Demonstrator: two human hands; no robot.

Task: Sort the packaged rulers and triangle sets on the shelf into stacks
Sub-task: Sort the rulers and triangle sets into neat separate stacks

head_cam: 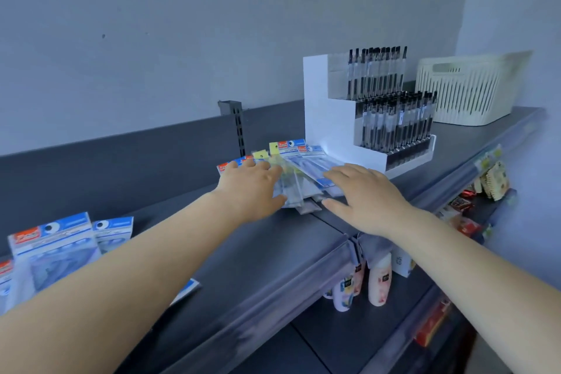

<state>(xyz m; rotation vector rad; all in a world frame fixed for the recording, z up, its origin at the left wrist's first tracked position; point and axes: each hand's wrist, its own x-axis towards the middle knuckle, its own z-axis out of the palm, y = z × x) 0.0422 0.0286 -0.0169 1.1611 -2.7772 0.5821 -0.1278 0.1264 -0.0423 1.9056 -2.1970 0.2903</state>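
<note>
Both hands flat on the loose pile of ruler packs [299, 173] mid-shelf [264, 255]: left hand [253, 188] on its left side, right hand [364, 196] on its right, fingers spread. Pen display [373, 118] sits just right of the pile, white basket [469, 88] at the shelf's far right end. Triangle set packs [53, 249] lie near the left end, well apart from the pile.

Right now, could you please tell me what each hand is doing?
Left hand: open, flat on the packs.
Right hand: open, resting on the packs.
</note>
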